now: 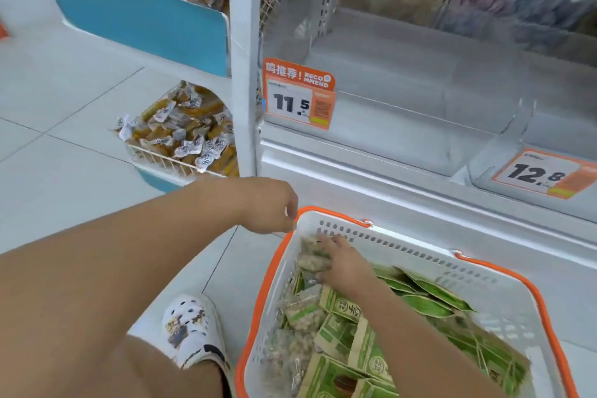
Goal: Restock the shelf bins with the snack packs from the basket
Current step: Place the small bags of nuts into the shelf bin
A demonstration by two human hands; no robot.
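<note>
From the head camera, a white basket [420, 255] with an orange rim sits on the floor [64, 107] by the shelf [387, 171]. It holds green snack packs [355, 333] and clear bags of snacks. The right hand [344, 263] is inside the basket, fingers curled round a clear snack bag [311, 257] near the far corner. The left hand [268, 203] hangs just over the basket's rim, fingers curled in, holding nothing. The clear bins [403, 113] above have price tags [298, 95] on the front. A white shoe [193, 329] is beside the basket.
</note>
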